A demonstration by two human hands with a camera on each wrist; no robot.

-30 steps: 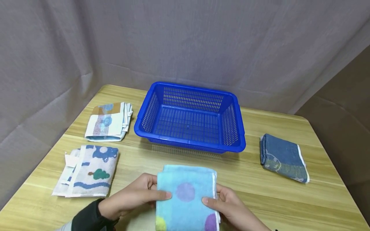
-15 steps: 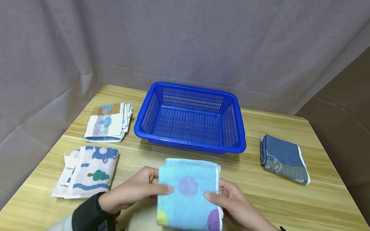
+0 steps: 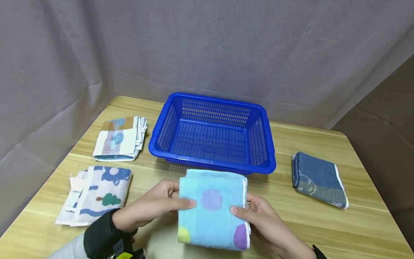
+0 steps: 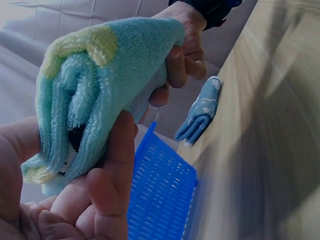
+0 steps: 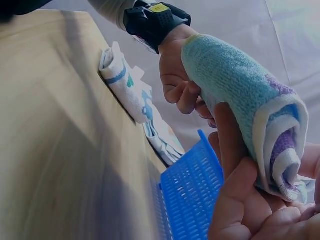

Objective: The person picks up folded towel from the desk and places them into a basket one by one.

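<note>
Left hand (image 3: 156, 205) pinched left edge of folded light-blue towel (image 3: 212, 221), thumb on top. Towel sat between hands, raised above table (image 3: 349, 233), near side of blue basket (image 3: 207, 160). Right hand (image 3: 266, 221) pinched right edge.

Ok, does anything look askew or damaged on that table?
The tree-patterned towel at front left looks untidy: its layers splay unevenly leftward and a white flap sticks out. I see no damage there or on the held towel.
</note>
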